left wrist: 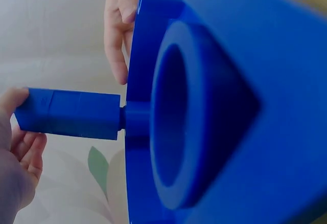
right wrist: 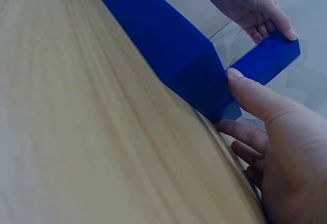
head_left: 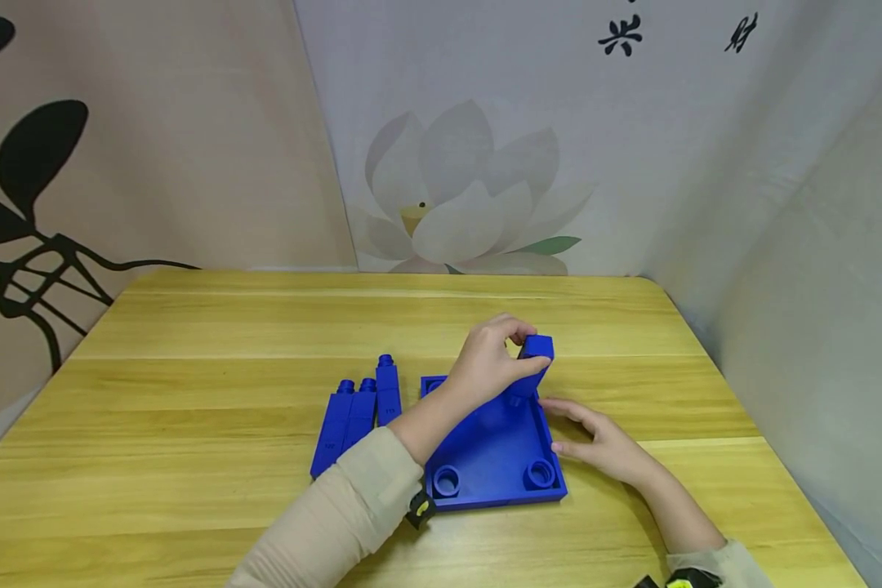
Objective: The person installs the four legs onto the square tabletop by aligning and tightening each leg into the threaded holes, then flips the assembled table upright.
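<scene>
A square blue tray-like base (head_left: 488,449) with raised edges and round sockets in its corners lies on the table. My left hand (head_left: 494,359) pinches the top of a blue block-shaped leg (head_left: 535,351) between thumb and fingers. The leg stands upright over the base's far right corner, and in the left wrist view its narrow neck (left wrist: 122,118) meets the socket there. My right hand (head_left: 599,441) is at the base's right side, thumb and fingers spread along the outer wall (right wrist: 194,81) near that same corner.
Several more blue legs with threaded-looking ends (head_left: 345,425) lie left of the base, partly behind the left forearm. The wooden table (head_left: 213,392) ends at a printed cloth backdrop (head_left: 478,163) behind and a pale cloth (head_left: 816,286) on the right.
</scene>
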Motion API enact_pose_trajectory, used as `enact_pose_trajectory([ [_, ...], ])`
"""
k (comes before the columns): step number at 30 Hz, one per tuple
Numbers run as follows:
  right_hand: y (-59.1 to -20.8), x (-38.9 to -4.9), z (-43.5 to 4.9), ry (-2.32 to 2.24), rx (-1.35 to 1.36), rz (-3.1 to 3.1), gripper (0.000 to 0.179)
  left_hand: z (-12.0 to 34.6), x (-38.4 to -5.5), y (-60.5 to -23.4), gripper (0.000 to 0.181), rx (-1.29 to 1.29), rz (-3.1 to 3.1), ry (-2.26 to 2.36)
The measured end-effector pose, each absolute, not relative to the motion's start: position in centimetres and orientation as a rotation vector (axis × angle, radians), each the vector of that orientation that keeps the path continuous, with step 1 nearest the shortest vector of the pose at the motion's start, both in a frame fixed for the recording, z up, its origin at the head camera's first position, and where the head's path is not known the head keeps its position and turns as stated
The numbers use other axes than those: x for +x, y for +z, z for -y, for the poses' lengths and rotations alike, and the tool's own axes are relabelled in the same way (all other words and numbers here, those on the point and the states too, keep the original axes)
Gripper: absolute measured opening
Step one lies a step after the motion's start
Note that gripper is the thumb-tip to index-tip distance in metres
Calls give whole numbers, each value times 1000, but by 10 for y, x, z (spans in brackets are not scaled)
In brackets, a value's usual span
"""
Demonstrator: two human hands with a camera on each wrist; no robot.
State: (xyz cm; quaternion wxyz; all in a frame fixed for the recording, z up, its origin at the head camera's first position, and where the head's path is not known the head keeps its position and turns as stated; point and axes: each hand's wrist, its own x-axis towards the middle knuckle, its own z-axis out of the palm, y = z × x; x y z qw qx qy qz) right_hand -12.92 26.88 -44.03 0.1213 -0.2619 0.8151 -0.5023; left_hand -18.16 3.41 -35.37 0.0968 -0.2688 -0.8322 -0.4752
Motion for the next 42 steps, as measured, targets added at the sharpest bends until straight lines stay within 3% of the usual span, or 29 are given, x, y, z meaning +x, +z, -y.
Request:
enact_pose_trajectory([
  [22, -441, -127, -269, -1457, -752, -2398, 53, -21, -191, -349, 37, -1090, 2537, -1415],
  [35, -442, -129, -268, -1472, -781, -2389, 53, -29, -185, -346, 56, -901, 2584, -1409],
  [42, -441, -129, -269, -1472, -776, -2389, 53, -33, -184, -346, 55, -844, 2582, -1378],
])
